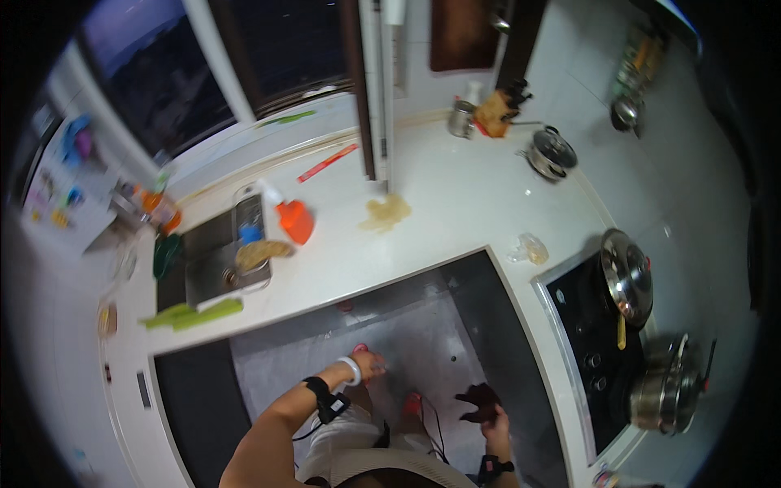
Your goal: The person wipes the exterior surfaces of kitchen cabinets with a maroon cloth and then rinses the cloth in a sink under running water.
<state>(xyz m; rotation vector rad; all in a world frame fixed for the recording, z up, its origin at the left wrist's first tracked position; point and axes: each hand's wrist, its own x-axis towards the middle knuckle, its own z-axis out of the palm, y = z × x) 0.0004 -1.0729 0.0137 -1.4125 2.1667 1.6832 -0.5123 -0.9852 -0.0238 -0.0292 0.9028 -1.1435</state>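
Note:
Below the counter edge, my right hand [497,424] grips a dark maroon cloth [479,402], perhaps a glove, whose far end hangs loose to the left. My left hand [370,364] is held over the floor with nothing visible in it; its fingers are blurred. A white bangle [351,370] circles that wrist. On the white countertop [439,201] beyond lies a yellowish-brown spill [387,213]. An orange scoop [295,221] rests to its left by the sink, and a small clear plastic bag [529,249] sits to its right.
A steel sink [210,256] is at the left, with green stalks [192,314] along its near side. At the right, a lidded wok [625,277] and a steel pot [662,402] stand on the black cooktop [570,323]. A small lidded pot [551,152] and a knife block [497,114] stand behind.

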